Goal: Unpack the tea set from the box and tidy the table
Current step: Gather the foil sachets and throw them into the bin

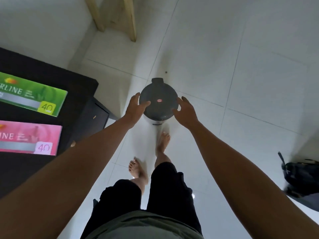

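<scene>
Head view: pedal bin (158, 99) is flanked by left hand (136, 105) and right hand (185, 111), fingers spread, empty; its lid should be gripped evenly.

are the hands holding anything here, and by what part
Nothing is clearly gripped. Both hands are open at the round dark lid of the bin: left hand touches its left edge, right hand its right edge.

One head-worn wide-angle view looks steeply down from standing height, facing forward over the person's outstretched arms; tiled floor (224, 66) fills the frame, far below.
</scene>
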